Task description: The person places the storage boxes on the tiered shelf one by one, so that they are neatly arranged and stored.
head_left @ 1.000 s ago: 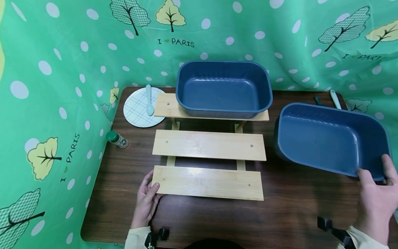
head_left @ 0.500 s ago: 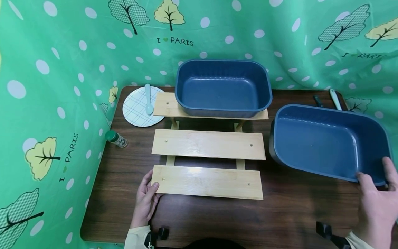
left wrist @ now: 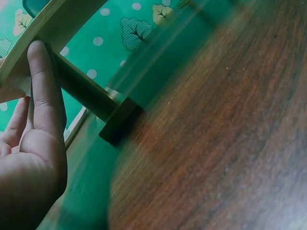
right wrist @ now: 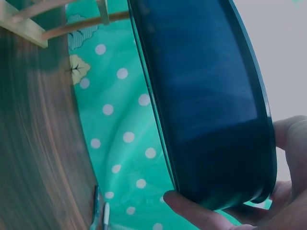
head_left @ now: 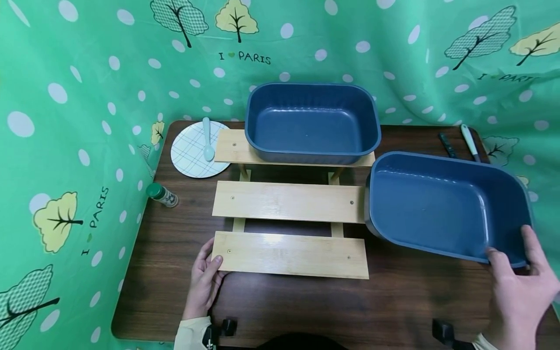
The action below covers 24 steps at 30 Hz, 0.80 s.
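My right hand (head_left: 520, 287) grips the near right corner of a blue basin (head_left: 450, 204), thumb over the rim. In the right wrist view the basin (right wrist: 206, 105) is held up, fingers beneath it. Its left end overlaps the right end of the middle board (head_left: 288, 201) of a three-tier wooden rack. My left hand (head_left: 203, 282) pinches the left end of the lowest board (head_left: 290, 253); in the left wrist view its fingers (left wrist: 43, 86) lie under the board. A second blue basin (head_left: 312, 124) sits on the top board (head_left: 232, 146).
At the back left of the dark wooden table (head_left: 157, 301) lies a plate (head_left: 188, 153) with a light blue spoon (head_left: 207, 141) on it. A green-capped shaker (head_left: 163, 194) is near the left edge. Two slim utensils, one pale (head_left: 470, 141), one dark (head_left: 447, 145), lie at the back right.
My right hand and its basin have moved left and slightly nearer, and the basin now overlaps the middle board's right end. My left hand keeps its hold on the lowest board.
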Tool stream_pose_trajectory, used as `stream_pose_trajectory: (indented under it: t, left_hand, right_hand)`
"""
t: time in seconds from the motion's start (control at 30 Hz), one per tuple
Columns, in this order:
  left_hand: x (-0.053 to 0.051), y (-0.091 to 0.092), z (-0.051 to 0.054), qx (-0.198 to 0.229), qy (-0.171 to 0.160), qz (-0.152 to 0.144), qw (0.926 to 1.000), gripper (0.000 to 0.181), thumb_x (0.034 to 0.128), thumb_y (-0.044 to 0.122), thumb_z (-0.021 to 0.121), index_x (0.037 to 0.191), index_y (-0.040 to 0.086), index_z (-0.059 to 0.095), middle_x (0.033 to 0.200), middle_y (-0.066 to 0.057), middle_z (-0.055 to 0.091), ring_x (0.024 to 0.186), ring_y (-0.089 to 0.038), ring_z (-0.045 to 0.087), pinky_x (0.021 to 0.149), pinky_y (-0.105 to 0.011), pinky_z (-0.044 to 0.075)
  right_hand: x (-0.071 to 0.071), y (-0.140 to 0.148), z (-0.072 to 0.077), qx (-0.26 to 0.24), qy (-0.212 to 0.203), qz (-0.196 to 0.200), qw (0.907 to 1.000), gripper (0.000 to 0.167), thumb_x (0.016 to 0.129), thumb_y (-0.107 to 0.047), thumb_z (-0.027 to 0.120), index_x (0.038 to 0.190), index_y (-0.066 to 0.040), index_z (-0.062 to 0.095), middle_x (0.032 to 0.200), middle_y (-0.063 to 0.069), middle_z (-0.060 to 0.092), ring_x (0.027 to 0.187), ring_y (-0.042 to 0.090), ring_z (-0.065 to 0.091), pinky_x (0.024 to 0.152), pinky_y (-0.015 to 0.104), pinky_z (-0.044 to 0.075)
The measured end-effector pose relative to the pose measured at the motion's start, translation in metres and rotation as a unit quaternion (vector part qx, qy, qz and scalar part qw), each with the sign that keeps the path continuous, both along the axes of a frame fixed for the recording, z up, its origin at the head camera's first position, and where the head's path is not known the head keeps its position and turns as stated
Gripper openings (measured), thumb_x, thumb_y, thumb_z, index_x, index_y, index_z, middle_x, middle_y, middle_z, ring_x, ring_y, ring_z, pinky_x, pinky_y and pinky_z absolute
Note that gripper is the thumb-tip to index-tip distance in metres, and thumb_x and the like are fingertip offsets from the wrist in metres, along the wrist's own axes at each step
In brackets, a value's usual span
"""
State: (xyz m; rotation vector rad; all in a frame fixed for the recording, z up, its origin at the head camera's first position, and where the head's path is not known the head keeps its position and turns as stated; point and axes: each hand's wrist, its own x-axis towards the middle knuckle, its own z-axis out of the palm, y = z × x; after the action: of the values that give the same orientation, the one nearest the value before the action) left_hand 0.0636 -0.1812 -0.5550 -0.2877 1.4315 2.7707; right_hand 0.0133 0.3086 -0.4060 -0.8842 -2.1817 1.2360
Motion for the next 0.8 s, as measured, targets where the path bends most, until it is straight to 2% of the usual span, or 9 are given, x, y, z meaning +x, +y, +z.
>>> stream_pose_trajectory:
  t: [0.5, 0.8]
  left_hand:
    - [0.002, -0.001, -0.001, 0.001, 0.005, 0.000, 1.0000, 0.044, 0.1058, -0.006, 0.045, 0.142, 0.019, 0.047, 0.124, -0.002, 0.067, 0.105, -0.012, 0.071, 0.082, -0.024, 0.063]
    - [0.001, -0.001, -0.003, 0.010, 0.014, -0.001, 0.9999, 0.044, 0.1060, -0.006, 0.045, 0.143, 0.017, 0.045, 0.125, -0.003, 0.066, 0.106, -0.014, 0.071, 0.082, -0.025, 0.063]
  right_hand:
    - [0.006, -0.021, -0.003, 0.016, 0.011, 0.019, 0.9996, 0.065, 0.093, 0.003, 0.052, 0.154, -0.021, 0.046, 0.166, 0.010, 0.035, 0.152, 0.029, 0.031, 0.123, 0.042, 0.021]
    - [0.007, -0.037, -0.005, -0.007, 0.014, 0.021, 0.9997, 0.064, 0.091, 0.003, 0.055, 0.151, -0.019, 0.050, 0.161, 0.017, 0.040, 0.146, 0.028, 0.040, 0.122, 0.040, 0.028]
